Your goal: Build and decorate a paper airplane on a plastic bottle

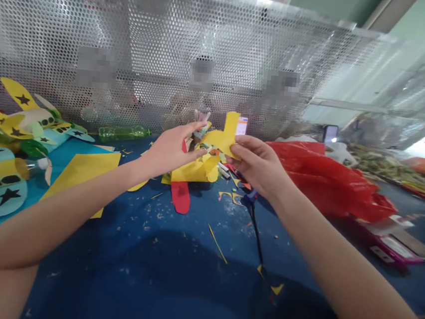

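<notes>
Pinched in my right hand (pixel 257 164) is a yellow paper cutout (pixel 222 135), with one tab sticking upward. My left hand (pixel 176 146) is just left of the cutout, thumb and fingers spread apart, with nothing seen between them. Below both hands, a yellow toy plane (pixel 192 173) with a red wing (pixel 181 196) lies on the blue table. Part of the plane is hidden behind my left hand and the cutout.
Finished-looking paper planes (pixel 2 179) and yellow paper sheets (pixel 83 172) lie at left. A green bottle (pixel 123 133) lies near the perforated metal screen (pixel 164 39). At right are a red plastic bag (pixel 326 180) and a purple power strip (pixel 392 244). Paper scraps dot the blue table (pixel 156 274).
</notes>
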A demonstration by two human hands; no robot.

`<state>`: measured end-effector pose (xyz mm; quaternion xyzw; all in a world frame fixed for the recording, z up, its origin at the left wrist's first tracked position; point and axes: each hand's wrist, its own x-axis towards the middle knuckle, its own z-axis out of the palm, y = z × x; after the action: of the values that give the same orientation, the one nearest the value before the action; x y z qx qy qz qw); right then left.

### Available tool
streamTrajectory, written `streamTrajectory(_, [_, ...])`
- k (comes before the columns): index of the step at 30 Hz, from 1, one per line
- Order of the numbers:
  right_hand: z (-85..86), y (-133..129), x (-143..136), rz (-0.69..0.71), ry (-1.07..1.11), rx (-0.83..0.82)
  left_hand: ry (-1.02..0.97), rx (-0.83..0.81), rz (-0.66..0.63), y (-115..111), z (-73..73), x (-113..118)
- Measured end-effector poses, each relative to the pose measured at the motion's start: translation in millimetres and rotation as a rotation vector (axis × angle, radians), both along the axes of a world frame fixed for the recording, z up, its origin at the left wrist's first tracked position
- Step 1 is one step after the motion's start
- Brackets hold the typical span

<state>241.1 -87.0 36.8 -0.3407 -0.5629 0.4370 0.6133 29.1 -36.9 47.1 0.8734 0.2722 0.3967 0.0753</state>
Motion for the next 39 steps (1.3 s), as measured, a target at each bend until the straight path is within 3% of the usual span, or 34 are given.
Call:
streamTrajectory(4, [16.3, -8, -12, 0.026, 0.047, -0.029, -0.039, -0.062, -0.019, -10, 1.2, -7])
streamTrajectory(8, [23.6, -5, -11, 0.017, 0.066, -0.086, 0.045, -0.165, 0.076, -14, 6.4, -25])
streamTrajectory(11, [17.5, 5, -6, 0.015, 0.067, -0.155, 0.08, -0.289, 0.116, -14, 5.9, -38])
streamTrajectory(16, [0.8, 32, 8, -0.073, 0.02, -0.16, -0.043, -0.601, -0.006, -5, -1.6, -47])
streamTrajectory(22, [-11.1, 77, 29, -0.347, -0.139, -0.07, -0.262, -0.827, 0.004, 24, 2.2, -21])
streamTrajectory(26, [-25.1, 104, 44, -0.513, -0.34, -0.14, -0.375, -0.878, 0.03, 44, 4.4, 6])
streamTrajectory(30, [-33.9, 116, 57, -0.621, -0.476, -0.204, -0.406, -0.953, -0.016, 53, -1.2, 13])
streamTrajectory(33, [-28.4, 110, 53, -0.696, -0.5, -0.13, -0.426, -0.994, -0.067, 53, -6.7, 7])
streamTrajectory(35, [-20.7, 100, 40, -0.67, -0.494, -0.049, -0.449, -0.997, -0.117, 49, -8.6, 3])
streamTrajectory(39, [-3.4, 66, 0, -0.325, -0.423, 0.033, -0.41, -0.901, -0.217, 31, -5.5, -2])
